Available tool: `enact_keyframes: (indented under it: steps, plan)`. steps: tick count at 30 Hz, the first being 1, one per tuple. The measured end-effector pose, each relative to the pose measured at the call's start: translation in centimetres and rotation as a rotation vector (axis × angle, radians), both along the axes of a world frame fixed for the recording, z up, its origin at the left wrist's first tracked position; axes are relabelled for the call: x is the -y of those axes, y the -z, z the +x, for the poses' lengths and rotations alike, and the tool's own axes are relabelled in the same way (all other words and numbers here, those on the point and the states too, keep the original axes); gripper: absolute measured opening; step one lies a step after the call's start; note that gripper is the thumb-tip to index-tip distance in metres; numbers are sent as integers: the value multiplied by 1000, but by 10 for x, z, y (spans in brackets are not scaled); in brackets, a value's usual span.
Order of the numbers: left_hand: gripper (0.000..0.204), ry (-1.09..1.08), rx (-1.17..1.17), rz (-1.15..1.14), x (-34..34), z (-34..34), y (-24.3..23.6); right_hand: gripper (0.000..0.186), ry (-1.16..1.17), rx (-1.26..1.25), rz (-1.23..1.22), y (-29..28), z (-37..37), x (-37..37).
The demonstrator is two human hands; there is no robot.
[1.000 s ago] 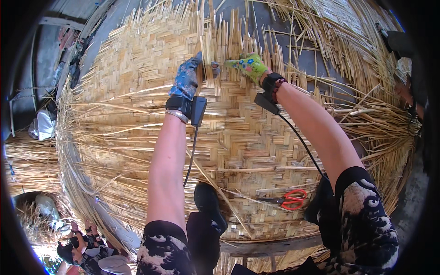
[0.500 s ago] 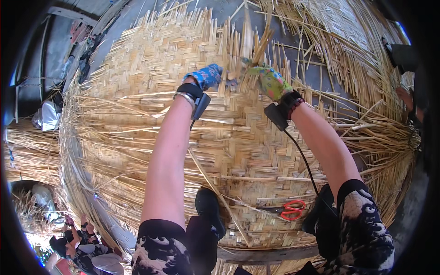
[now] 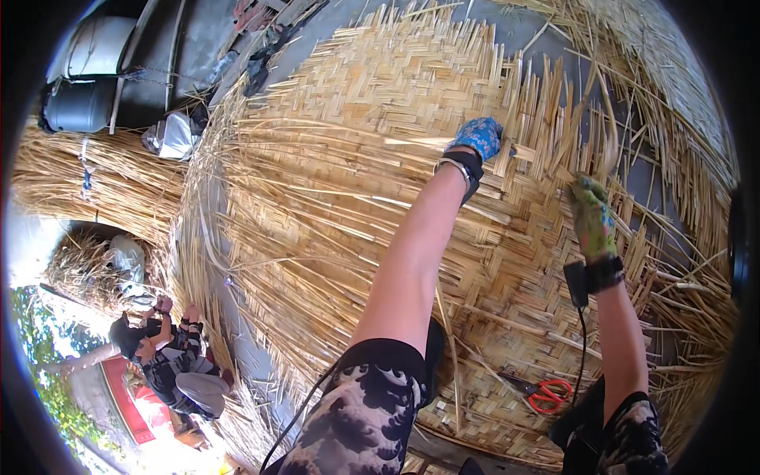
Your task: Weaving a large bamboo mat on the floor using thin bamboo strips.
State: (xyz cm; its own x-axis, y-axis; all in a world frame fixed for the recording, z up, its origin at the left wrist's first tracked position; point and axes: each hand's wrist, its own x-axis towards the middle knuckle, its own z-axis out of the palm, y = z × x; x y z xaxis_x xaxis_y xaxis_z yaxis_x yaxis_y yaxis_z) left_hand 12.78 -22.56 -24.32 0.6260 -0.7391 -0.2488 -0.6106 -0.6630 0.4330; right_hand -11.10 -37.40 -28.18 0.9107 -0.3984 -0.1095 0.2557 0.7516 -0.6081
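From my head view, the strip (image 3: 612, 142) that matters lies straight beyond my right hand (image 3: 592, 218), its long axis running away from me and bowing to the right, its lower end meeting my fingertips. My right hand is plainly the nearer one; my left hand (image 3: 480, 138) sits off to the left and farther out, with a patch of weave between the two. My left fingers are curled down against the mat (image 3: 412, 99), though I cannot tell whether they pinch anything. My right fingers are drawn together at the strip, but the blur keeps me from telling whether they grip it. More upright ends (image 3: 546, 99) rise from the weave between and beyond my hands, roughly parallel to the strip. The mat spreads beneath both hands, with long stalks (image 3: 340, 178) fanning across its left part and grey ground (image 3: 518, 28) showing past its far edge. The scissors (image 3: 549, 396) lie on it close to me, below my right hand, blades toward the left. Well off to the left are bundled straw (image 3: 119, 178), a black drum (image 3: 79, 107) and a seated co-worker (image 3: 178, 364).
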Motion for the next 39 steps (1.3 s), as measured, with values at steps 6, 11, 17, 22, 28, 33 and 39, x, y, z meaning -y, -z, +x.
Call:
enact_keyframes:
  steps: [6, 11, 17, 22, 28, 33, 39]
  plan:
    - [21, 125, 130, 137, 9, -11, -4, 33, 307, -117, -531, -32, -33, -8]
    - [25, 208, 29, 90, 4, -11, -4, 44, 90, -200, -93, -35, -31, -3]
    - [37, 226, 0, 173, 1, 0, -1, 15, -163, -434, -1582, -18, 39, 43]
    - [46, 143, -422, 35, 5, 6, -2, 19, -354, -737, -1582, 17, 61, 77]
    - [83, -10, -245, 99, 17, -23, -19, 24, -413, -753, -2052, 15, 65, 57]
    - [87, -168, -38, 202, 16, -54, -4, 20, -356, -829, -1957, 6, 53, 38]
    - [84, -220, 321, 461, 37, -85, -20, 17, -356, -845, -1946, -4, 33, 26]
